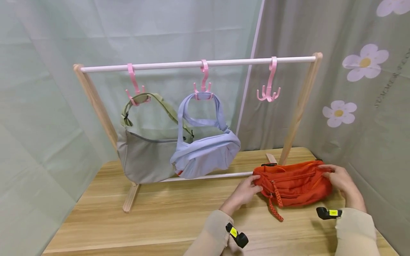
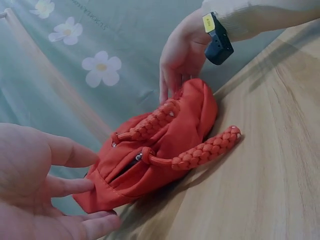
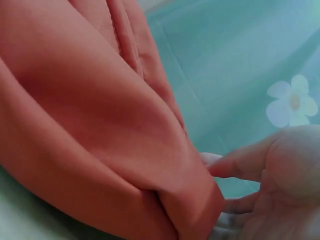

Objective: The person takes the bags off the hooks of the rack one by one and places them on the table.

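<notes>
A red-orange zip bag (image 1: 298,183) with braided zipper pulls (image 2: 200,150) lies on the wooden table at the right, by the rack's foot. At its left end is my left hand (image 1: 244,193); the left wrist view shows relaxed fingers (image 2: 70,186) touching that end from the side and below. My right hand (image 1: 344,183) touches the other end, its fingers fairly straight along the top edge. In the right wrist view, the bag's fabric (image 3: 110,125) fills the left side, and the right hand's fingertips meet its edge, some of them hidden behind it.
A rack with a white rail (image 1: 166,65) and wooden legs stands on the table (image 1: 153,227). Pink hooks hang from it: one carries a grey-green bag (image 1: 147,156), one a lavender bag (image 1: 208,153), and the right hook (image 1: 269,92) bears nothing. Curtains (image 1: 362,142) stand behind.
</notes>
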### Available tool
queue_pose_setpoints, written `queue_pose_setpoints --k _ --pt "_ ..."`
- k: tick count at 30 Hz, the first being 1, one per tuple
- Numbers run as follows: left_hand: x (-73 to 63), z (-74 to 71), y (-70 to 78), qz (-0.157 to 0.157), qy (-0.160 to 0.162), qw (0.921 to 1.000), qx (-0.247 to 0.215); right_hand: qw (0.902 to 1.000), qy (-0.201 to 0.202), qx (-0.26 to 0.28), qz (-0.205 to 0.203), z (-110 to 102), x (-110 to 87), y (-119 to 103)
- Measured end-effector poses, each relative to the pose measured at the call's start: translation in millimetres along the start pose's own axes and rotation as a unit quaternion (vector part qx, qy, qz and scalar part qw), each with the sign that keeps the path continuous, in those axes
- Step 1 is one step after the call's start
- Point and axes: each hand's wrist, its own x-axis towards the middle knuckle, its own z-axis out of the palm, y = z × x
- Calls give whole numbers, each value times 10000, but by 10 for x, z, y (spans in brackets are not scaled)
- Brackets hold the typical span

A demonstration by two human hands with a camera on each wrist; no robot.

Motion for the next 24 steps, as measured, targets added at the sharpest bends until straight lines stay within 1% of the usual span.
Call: queue_pose_setpoints --k 3,7,10,15,20,24 --pt "8 3 -7 68 27 9999 115 9996 -261 -58 -63 -3 4 -12" --pt "25 -16 -6 232 45 9993 293 9991 -409 -108 -84 -42 -20 -88" --pt "23 -47 18 391 74 9984 407 9990 -443 -44 -78 -92 -66 -206" --pt "0 -130 85 446 246 9977 453 9987 -426 261 -87 -152 -137 -456" --pt "-25 -230 172 542 309 9971 432 9984 -332 279 -367 -172 -187 -687" --pt "-60 -316 249 740 281 9964 318 9972 -317 127 -667 -157 -238 -877"
